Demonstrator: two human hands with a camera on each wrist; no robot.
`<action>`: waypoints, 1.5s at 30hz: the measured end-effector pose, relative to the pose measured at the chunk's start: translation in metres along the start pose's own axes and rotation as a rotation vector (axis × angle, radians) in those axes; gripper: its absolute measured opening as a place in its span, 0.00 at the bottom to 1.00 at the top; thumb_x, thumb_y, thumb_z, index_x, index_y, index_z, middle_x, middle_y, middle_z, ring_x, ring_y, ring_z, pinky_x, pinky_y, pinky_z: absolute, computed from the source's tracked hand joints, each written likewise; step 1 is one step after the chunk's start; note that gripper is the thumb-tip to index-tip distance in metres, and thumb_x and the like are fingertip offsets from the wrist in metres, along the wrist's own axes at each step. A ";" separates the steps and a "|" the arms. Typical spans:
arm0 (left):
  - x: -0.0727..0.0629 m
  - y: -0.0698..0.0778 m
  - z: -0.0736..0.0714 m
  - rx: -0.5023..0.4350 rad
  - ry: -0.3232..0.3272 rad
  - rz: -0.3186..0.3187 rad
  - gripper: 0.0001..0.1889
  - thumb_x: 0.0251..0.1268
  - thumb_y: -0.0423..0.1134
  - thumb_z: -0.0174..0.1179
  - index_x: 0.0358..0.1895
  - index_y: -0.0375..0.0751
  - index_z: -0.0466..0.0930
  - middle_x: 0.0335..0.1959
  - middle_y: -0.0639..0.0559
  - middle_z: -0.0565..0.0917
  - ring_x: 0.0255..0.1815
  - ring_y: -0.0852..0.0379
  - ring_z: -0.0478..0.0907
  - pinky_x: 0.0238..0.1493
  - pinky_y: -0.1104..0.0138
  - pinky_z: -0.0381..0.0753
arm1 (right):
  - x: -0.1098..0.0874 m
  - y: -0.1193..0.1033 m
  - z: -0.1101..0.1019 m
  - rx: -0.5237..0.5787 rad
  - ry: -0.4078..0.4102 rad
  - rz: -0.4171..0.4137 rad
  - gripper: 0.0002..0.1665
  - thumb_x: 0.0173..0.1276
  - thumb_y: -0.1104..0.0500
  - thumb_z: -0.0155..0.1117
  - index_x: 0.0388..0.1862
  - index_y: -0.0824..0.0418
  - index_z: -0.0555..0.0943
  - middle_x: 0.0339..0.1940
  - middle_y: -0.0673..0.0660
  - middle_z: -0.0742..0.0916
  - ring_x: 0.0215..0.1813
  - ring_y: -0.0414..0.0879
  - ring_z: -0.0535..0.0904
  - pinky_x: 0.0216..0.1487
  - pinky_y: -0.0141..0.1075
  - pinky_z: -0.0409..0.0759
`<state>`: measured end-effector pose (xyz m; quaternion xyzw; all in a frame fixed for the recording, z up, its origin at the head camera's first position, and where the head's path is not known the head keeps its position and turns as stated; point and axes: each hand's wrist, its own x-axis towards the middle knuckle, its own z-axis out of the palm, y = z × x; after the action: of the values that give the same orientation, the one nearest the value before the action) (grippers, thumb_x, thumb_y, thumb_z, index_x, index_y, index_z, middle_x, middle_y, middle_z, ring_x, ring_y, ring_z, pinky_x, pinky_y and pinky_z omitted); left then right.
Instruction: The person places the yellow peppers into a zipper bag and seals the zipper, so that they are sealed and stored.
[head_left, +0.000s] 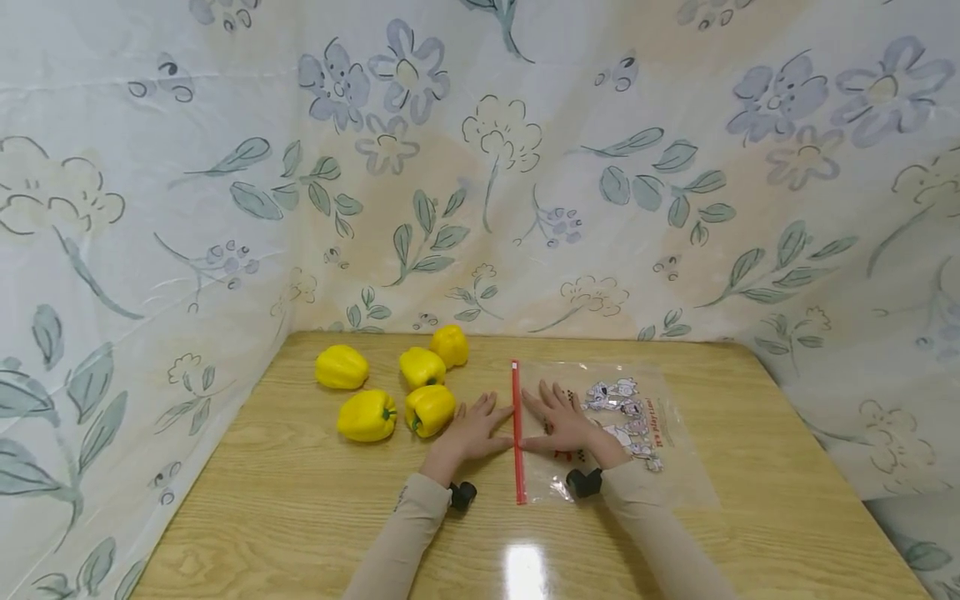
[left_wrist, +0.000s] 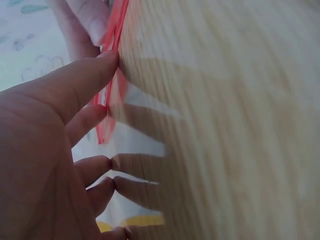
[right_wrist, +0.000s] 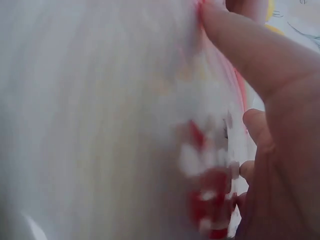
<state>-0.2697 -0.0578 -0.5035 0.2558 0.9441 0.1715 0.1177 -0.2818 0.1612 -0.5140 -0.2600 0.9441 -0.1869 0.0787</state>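
A clear plastic zip bag (head_left: 686, 454) with cartoon animals printed on it lies flat, its red zip strip (head_left: 519, 479) at the left end. My left hand (head_left: 472, 433) rests just left of the strip, fingers spread, with the thumb (left_wrist: 95, 75) and index fingertip touching the strip's edge. On the bag, my right hand (head_left: 564, 425) presses with spread fingers; its thumb (right_wrist: 260, 52) reaches the red strip. Several yellow bell peppers lie left of the hands; the nearest pepper (head_left: 431, 410) is close to the left hand.
Farther left on the wooden table (head_left: 255, 517) are a front pepper (head_left: 366, 416) and a back-left pepper (head_left: 341, 367). A floral cloth (head_left: 525, 275) hangs behind the table and along its sides.
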 end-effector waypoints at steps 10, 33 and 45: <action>0.001 0.000 0.002 -0.035 -0.005 -0.012 0.32 0.64 0.60 0.50 0.70 0.57 0.58 0.75 0.43 0.47 0.75 0.47 0.40 0.69 0.41 0.39 | -0.002 -0.001 0.003 -0.036 -0.024 0.013 0.51 0.58 0.30 0.56 0.74 0.48 0.51 0.74 0.68 0.45 0.73 0.67 0.34 0.67 0.66 0.32; -0.004 0.000 0.002 -0.100 0.014 0.006 0.29 0.65 0.57 0.50 0.69 0.57 0.61 0.75 0.42 0.44 0.75 0.45 0.37 0.68 0.39 0.31 | -0.003 0.001 0.014 -0.028 0.075 -0.019 0.43 0.62 0.33 0.54 0.72 0.46 0.57 0.75 0.66 0.48 0.74 0.65 0.37 0.67 0.66 0.33; -0.001 0.000 0.006 -0.115 0.013 0.012 0.28 0.65 0.56 0.51 0.68 0.57 0.63 0.75 0.41 0.45 0.75 0.44 0.37 0.67 0.38 0.30 | -0.007 -0.002 0.012 0.027 0.126 -0.028 0.38 0.63 0.39 0.57 0.70 0.49 0.63 0.74 0.67 0.53 0.74 0.66 0.41 0.67 0.66 0.35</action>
<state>-0.2666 -0.0568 -0.5083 0.2534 0.9318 0.2278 0.1251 -0.2718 0.1598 -0.5241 -0.2598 0.9409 -0.2165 0.0200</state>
